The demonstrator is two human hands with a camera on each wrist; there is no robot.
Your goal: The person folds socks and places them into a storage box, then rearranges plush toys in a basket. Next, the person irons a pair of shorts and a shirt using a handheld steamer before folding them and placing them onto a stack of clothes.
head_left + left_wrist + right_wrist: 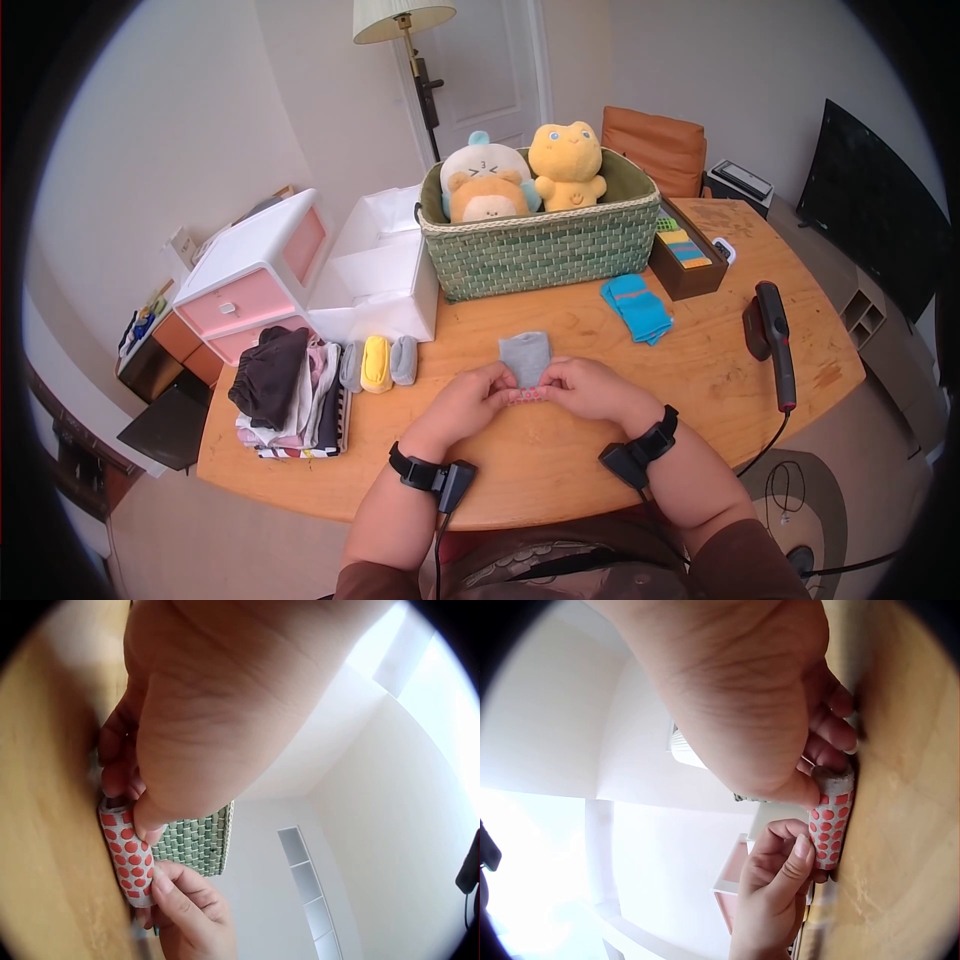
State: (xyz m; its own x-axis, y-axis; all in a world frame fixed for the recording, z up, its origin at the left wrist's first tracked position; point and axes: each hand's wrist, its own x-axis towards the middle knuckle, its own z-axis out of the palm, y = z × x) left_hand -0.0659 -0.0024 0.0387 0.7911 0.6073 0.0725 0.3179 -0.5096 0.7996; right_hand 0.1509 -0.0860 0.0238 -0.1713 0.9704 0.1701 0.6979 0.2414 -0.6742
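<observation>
Both my hands were clamped on the grey sock, close together but not touching as far as the head view showed. Left hand pinched the left end of its rolled edge, right hand pinched the right end, thumbs and fingers on it. Rolled edge sat between my fingertips, red dots facing me; flat grey part ran out past my fingertips, away from me, on the table. Wrist views showed the roll low against the wood, thumbs on the dotted side. Fingers underneath were partly hidden.

Left of my left hand: three small rolls in a row, a grey roll, a yellow roll, another grey roll. Further left, the clothes pile, dark garment on top. Beyond my left hand, the white bin and the pink-fronted drawers.

Ahead of both hands, well apart, the green woven basket with plush toys in it. Ahead and right of my right hand, the blue socks, then the brown box. Far right of it, the black handheld device, cord off the table edge.
</observation>
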